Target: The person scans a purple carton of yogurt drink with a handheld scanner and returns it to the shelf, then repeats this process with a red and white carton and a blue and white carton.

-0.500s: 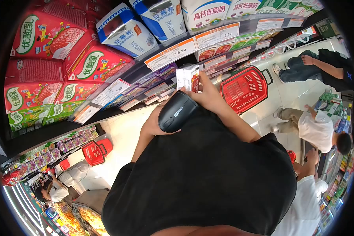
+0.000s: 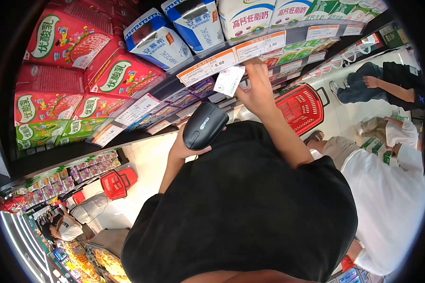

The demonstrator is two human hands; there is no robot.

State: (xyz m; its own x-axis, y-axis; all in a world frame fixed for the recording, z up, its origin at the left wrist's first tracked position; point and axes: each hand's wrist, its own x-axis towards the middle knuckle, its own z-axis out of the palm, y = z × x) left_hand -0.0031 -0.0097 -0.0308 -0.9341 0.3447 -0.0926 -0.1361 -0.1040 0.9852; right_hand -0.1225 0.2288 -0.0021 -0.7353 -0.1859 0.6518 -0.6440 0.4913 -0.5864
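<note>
My left hand (image 2: 178,147) is closed around a black handheld barcode scanner (image 2: 206,125), its rounded top facing up in front of my chest. In my right hand (image 2: 259,89) is a small white drink carton (image 2: 229,80), its pale printed side turned up and tilted. That hand is at the shelf edge, just below the orange-and-white price labels (image 2: 216,65). A gap separates the scanner from the carton. Some of the right fingertips are hidden behind the carton and shelf edge.
Red strawberry drink packs (image 2: 71,42), blue-and-white cartons (image 2: 157,40) and white milk packs (image 2: 245,19) fill the upper shelf. A red shopping basket (image 2: 301,109) is beyond my right arm. A person in white (image 2: 387,188) is close at my right.
My right hand has moved up toward the shelf with the carton, which has turned and is farther from the scanner. The scanner has tilted slightly. A person in white has come closer on the right.
</note>
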